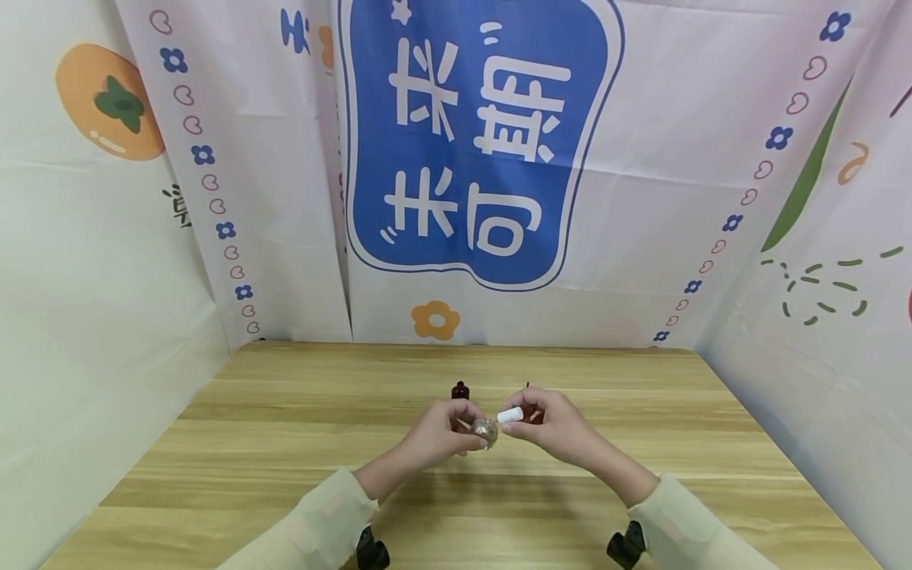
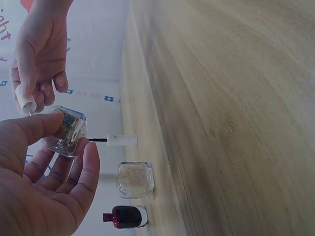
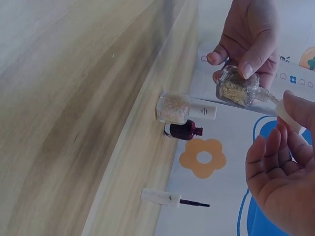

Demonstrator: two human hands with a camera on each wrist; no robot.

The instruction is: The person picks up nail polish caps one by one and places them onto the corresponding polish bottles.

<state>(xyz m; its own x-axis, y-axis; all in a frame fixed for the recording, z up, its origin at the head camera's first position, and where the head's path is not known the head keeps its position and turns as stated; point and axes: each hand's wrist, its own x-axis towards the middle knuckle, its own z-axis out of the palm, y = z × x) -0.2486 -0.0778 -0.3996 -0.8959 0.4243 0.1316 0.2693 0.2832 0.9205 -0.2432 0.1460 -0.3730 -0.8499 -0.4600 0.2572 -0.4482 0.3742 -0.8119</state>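
A small square nail polish bottle of gold glitter (image 1: 485, 432) is gripped between the thumb and fingers of my left hand (image 1: 436, 435), held up over the table. My right hand (image 1: 561, 426) pinches a white brush cap (image 1: 510, 415) by its sides, close beside the bottle's mouth. In the right wrist view, the brush (image 3: 268, 95) of that cap runs up to the neck of the tilted glitter bottle (image 3: 237, 88). My right hand's other fingers (image 3: 266, 162) are loosely bent. From the left wrist, the cap (image 2: 25, 101) shows just past my left thumb.
An uncapped dark red polish bottle (image 3: 183, 130) stands on the wooden table (image 1: 285, 443) behind my hands. Near it is a pale glitter bottle (image 3: 174, 108) with its white cap (image 3: 203, 109) on. Another white brush cap (image 3: 161, 197) stands with its black brush upward. Printed cloth (image 1: 641, 237) surrounds the table.
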